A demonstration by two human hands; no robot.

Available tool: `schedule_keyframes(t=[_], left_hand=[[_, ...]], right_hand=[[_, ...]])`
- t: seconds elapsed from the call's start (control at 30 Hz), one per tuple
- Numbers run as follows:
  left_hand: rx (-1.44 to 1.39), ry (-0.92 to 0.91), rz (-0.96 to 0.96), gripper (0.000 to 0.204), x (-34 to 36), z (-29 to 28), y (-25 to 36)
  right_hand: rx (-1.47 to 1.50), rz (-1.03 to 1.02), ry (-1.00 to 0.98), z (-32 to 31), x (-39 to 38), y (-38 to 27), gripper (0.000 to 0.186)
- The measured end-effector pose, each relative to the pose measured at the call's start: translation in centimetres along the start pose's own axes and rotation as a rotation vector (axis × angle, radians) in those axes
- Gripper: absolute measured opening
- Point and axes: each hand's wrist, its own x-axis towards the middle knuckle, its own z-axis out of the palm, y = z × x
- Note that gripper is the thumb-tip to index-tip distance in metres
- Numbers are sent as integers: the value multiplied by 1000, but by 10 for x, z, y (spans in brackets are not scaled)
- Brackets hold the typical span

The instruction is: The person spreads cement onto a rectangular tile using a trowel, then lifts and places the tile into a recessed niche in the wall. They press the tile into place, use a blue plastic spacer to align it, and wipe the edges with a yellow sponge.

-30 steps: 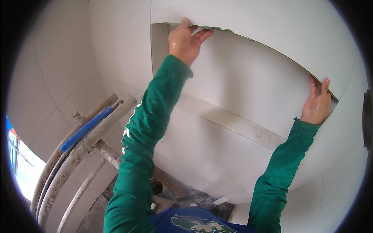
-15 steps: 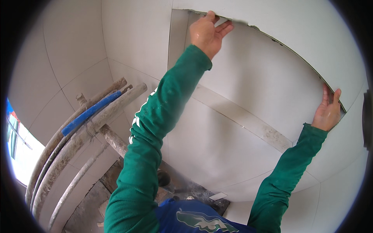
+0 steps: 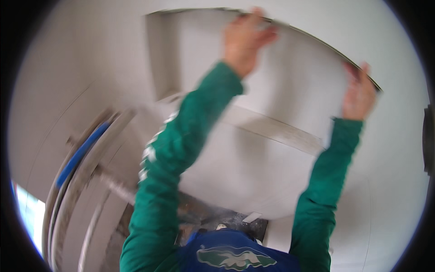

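Basically, the wall recess's top edge (image 3: 318,41) runs crosswise in view, dropping rightward. Left hand (image 3: 244,43) is mid-span, right hand (image 3: 358,93) near the right end; digits parted, blur hides any grip.

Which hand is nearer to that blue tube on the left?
Left. The left hand is at the recess's upper edge, up and to the right of the blue tube; the right hand is at the same edge, farther right.
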Motion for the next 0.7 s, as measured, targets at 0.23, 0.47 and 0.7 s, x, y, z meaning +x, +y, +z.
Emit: schedule_keyframes(t=[0.23, 0.47, 0.7], left_hand=[[-7, -39, -121, 40, 0, 27, 4], [-15, -49, -63, 42, 4, 33, -2], [-5, 72, -88, 27, -2, 37, 2]], right_hand=[[147, 126, 242, 40, -13, -20, 35], [72, 162, 197, 30, -11, -22, 43], [100, 241, 214, 32, -17, -20, 66]])
